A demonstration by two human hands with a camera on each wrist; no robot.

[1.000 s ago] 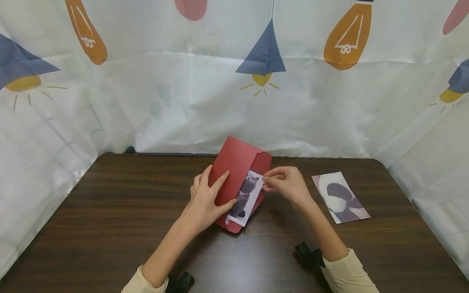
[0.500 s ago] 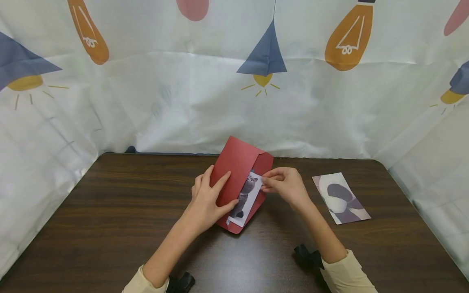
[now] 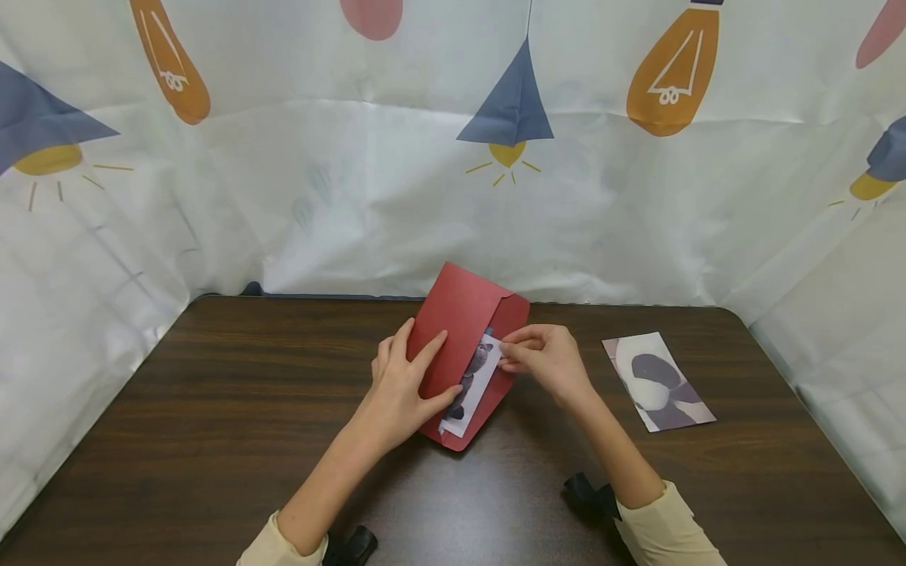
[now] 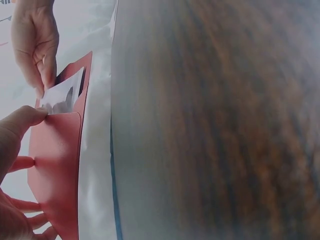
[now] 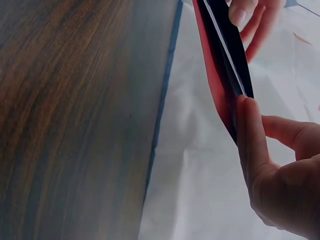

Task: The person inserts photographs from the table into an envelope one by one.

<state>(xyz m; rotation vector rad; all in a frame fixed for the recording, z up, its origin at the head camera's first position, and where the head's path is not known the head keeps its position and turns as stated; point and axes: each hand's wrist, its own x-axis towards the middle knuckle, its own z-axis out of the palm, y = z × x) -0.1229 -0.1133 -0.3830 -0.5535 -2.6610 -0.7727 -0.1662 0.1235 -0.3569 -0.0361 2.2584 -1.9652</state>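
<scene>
A red envelope (image 3: 453, 314) is tilted in front of me, its flap side facing right. My left hand (image 3: 399, 385) grips it from the left, fingers spread over its front and thumb at the edge of the opening. Partway inside sits a photo of a grey cat (image 3: 470, 393), its white border showing along the outer side. My right hand (image 3: 548, 358) pinches the photo's outer edge between thumb and fingers. In the left wrist view, the photo (image 4: 62, 97) stands out of the envelope's mouth. From the right wrist, the envelope (image 5: 210, 70) appears nearly edge-on, with a dark gap inside.
A second photo (image 3: 658, 381), with grey and white shapes, lies on the right of the dark wooden table (image 3: 212, 440). Behind the table hangs a white curtain (image 3: 318, 196) printed with lamps. Black straps with cameras (image 3: 354, 542) are at both wrists.
The cat photo has slid left, deeper into the envelope, and less of it shows. My right hand has moved slightly left with it. The left hand stays almost in place.
</scene>
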